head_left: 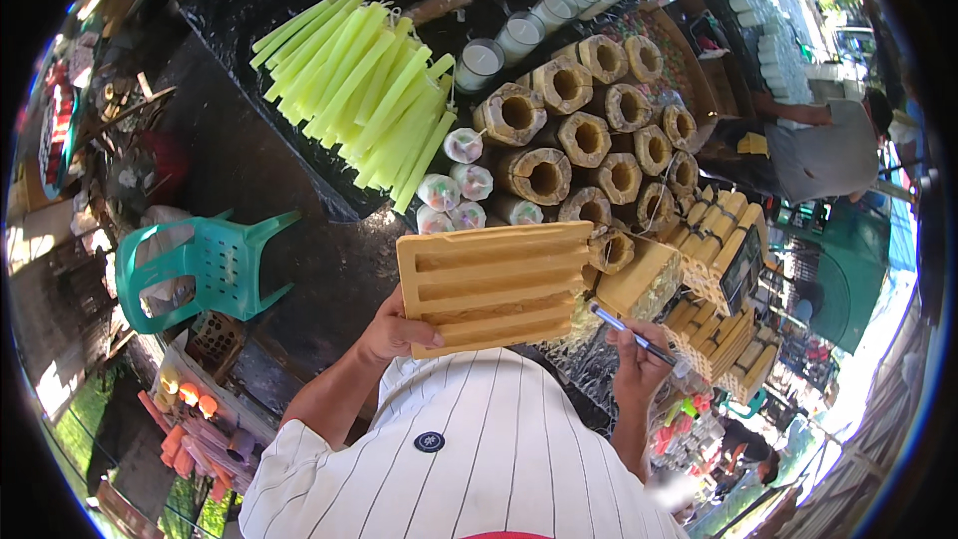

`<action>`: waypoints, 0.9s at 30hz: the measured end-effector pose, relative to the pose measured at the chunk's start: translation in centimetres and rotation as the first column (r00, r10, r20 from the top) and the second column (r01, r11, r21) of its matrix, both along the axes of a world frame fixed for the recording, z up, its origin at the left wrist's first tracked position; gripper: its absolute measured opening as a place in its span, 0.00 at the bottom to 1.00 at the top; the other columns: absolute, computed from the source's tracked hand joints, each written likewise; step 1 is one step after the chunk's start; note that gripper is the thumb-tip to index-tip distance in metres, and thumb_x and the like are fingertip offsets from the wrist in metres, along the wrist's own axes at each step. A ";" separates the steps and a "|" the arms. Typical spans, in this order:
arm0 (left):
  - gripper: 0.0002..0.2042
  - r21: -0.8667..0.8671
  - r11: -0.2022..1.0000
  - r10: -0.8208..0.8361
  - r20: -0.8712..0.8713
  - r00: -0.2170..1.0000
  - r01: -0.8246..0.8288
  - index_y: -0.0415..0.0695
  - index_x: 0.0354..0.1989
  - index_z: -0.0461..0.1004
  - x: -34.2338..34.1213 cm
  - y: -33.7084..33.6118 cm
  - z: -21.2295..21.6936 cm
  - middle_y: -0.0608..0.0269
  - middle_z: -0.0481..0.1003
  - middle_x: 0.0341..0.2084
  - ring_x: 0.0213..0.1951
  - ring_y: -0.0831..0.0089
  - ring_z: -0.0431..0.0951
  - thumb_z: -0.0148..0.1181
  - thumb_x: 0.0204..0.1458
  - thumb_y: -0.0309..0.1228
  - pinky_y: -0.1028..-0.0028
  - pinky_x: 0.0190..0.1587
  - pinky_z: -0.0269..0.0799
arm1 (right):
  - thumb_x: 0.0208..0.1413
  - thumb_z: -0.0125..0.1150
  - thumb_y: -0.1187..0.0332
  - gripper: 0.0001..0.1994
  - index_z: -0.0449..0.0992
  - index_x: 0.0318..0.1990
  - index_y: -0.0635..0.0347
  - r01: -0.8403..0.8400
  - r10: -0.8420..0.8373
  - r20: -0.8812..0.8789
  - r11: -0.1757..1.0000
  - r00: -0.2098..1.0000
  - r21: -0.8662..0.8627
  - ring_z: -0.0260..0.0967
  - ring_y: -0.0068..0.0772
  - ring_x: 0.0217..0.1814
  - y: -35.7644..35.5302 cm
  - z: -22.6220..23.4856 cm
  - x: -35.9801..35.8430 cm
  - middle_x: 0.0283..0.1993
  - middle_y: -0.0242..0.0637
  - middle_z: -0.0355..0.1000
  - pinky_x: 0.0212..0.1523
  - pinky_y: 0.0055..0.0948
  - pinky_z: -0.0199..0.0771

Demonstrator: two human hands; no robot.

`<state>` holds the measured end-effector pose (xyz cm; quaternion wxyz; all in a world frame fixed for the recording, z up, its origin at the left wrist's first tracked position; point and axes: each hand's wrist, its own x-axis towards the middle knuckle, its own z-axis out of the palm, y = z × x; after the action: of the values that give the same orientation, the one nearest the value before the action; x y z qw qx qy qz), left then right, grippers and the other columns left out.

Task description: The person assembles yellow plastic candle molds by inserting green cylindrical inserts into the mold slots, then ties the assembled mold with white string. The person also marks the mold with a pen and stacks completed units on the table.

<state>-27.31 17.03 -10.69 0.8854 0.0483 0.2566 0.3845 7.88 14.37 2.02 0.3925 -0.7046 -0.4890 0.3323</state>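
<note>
My left hand (396, 327) grips the lower left edge of a tan, ribbed slab (497, 293), its thumb lying on the face. Long parallel grooves run across the slab, and its right edge looks uneven. It is held up in front of my striped white shirt. In my right hand (639, 364), just right of the slab, is a slim blue-and-dark pen (633, 332). Its pale end points up and left toward the slab, apart from it. Beyond the slab stand several brown hexagonal tubes (540, 178) with round holes.
Pale green taper candles (359, 90) lie heaped on a black-covered table (230, 0), beside glass jar candles (480, 62) and wrapped rolls (439, 192). Bundled tan blocks (720, 230) are stacked at right. A green plastic chair (215, 269) stands left. Another person (823, 150) is at far right.
</note>
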 end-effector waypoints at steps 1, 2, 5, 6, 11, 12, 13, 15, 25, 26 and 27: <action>0.48 -0.014 1.000 0.004 -0.015 1.000 -0.004 0.42 0.74 0.60 -0.2 0.3 -0.1 0.52 0.71 0.66 0.68 0.58 0.70 0.62 0.35 0.08 0.59 0.69 0.65 | 0.67 0.66 0.71 0.11 0.78 0.50 0.70 -0.041 0.043 0.055 0.999 0.998 -0.023 0.80 0.28 0.36 0.3 0.0 -0.3 0.38 0.40 0.80 0.41 0.27 0.83; 0.48 -0.028 1.000 0.008 -0.032 0.999 -0.009 0.42 0.74 0.59 -0.4 0.5 -0.1 0.52 0.71 0.66 0.68 0.59 0.70 0.63 0.35 0.09 0.59 0.69 0.65 | 0.68 0.65 0.70 0.12 0.78 0.51 0.70 -0.081 0.086 0.108 0.996 0.990 -0.048 0.80 0.27 0.38 0.4 -0.1 -0.5 0.39 0.42 0.81 0.42 0.27 0.82; 0.47 -0.032 0.998 0.050 -0.052 0.997 -0.052 0.41 0.73 0.61 -0.5 1.3 -0.4 0.52 0.72 0.64 0.67 0.60 0.71 0.64 0.35 0.10 0.59 0.68 0.67 | 0.69 0.64 0.69 0.12 0.79 0.52 0.70 -0.050 0.048 0.045 0.998 0.998 0.034 0.81 0.29 0.40 0.1 -0.8 -1.2 0.41 0.45 0.82 0.43 0.27 0.82; 0.46 -0.025 0.998 0.064 -0.073 0.995 -0.066 0.40 0.72 0.62 -0.6 1.4 -0.5 0.52 0.73 0.63 0.66 0.60 0.72 0.64 0.35 0.10 0.59 0.68 0.68 | 0.69 0.64 0.70 0.12 0.79 0.51 0.71 0.010 -0.009 -0.027 0.999 1.000 0.053 0.82 0.29 0.40 0.1 -1.0 -1.5 0.41 0.45 0.82 0.42 0.27 0.81; 0.43 0.019 0.998 0.066 -0.096 0.993 -0.065 0.37 0.69 0.64 -0.4 2.9 0.3 0.50 0.76 0.59 0.61 0.59 0.77 0.62 0.34 0.11 0.60 0.64 0.72 | 0.63 0.69 0.74 0.09 0.82 0.48 0.69 0.066 -0.059 0.085 0.995 0.995 -0.077 0.81 0.24 0.39 0.8 -0.2 -1.6 0.40 0.40 0.83 0.41 0.24 0.79; 0.41 0.062 0.996 0.074 -0.134 0.988 -0.066 0.36 0.67 0.67 -0.3 3.1 0.4 0.50 0.77 0.56 0.57 0.59 0.80 0.62 0.34 0.13 0.61 0.60 0.74 | 0.60 0.71 0.76 0.09 0.83 0.46 0.67 0.054 -0.036 0.179 0.994 0.983 -0.095 0.81 0.26 0.39 0.8 0.3 -2.2 0.40 0.39 0.84 0.41 0.26 0.79; 0.39 0.078 0.996 0.051 -0.133 0.990 -0.040 0.35 0.66 0.68 -0.4 3.1 0.2 0.50 0.78 0.54 0.54 0.60 0.81 0.61 0.34 0.13 0.62 0.58 0.75 | 0.60 0.72 0.76 0.08 0.82 0.45 0.67 0.009 0.002 0.205 0.999 0.979 -0.054 0.80 0.27 0.37 1.4 0.9 -3.0 0.39 0.39 0.83 0.40 0.27 0.79; 0.37 0.106 0.994 0.004 -0.145 0.989 0.011 0.34 0.63 0.70 -0.8 3.2 -0.4 0.51 0.80 0.50 0.49 0.63 0.83 0.61 0.35 0.14 0.65 0.54 0.77 | 0.59 0.72 0.76 0.08 0.82 0.44 0.68 -0.086 0.078 0.249 0.996 0.965 0.020 0.78 0.28 0.34 2.4 1.8 -4.7 0.37 0.39 0.81 0.37 0.29 0.79; 0.36 0.165 0.986 0.029 -0.228 0.973 0.010 0.33 0.64 0.68 1.3 4.3 3.4 0.49 0.79 0.49 0.40 0.65 0.83 0.60 0.37 0.15 0.68 0.47 0.79 | 0.63 0.70 0.72 0.06 0.83 0.43 0.65 0.244 -0.235 0.322 0.970 0.917 0.012 0.78 0.25 0.33 -3.0 1.9 -1.3 0.33 0.39 0.81 0.37 0.27 0.78; 0.37 0.160 0.987 0.023 -0.249 0.968 0.018 0.32 0.64 0.67 1.5 4.1 3.8 0.48 0.79 0.50 0.41 0.64 0.83 0.59 0.37 0.15 0.68 0.47 0.79 | 0.64 0.69 0.71 0.06 0.83 0.43 0.65 0.262 -0.263 0.248 0.964 0.933 0.038 0.77 0.24 0.32 -3.3 1.4 -1.5 0.33 0.38 0.81 0.36 0.26 0.77; 0.37 0.174 0.984 0.005 -0.240 0.971 0.038 0.32 0.64 0.67 1.8 4.1 3.9 0.48 0.79 0.50 0.42 0.64 0.83 0.59 0.37 0.16 0.67 0.48 0.79 | 0.65 0.69 0.71 0.06 0.83 0.43 0.65 0.288 -0.298 0.177 0.954 0.938 0.078 0.76 0.22 0.32 -3.6 1.0 -1.5 0.33 0.38 0.81 0.36 0.25 0.76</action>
<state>-25.47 21.13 -6.83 0.8433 0.1749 0.3260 0.3898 6.35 10.74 2.98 0.4076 -0.7875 -0.4215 0.1901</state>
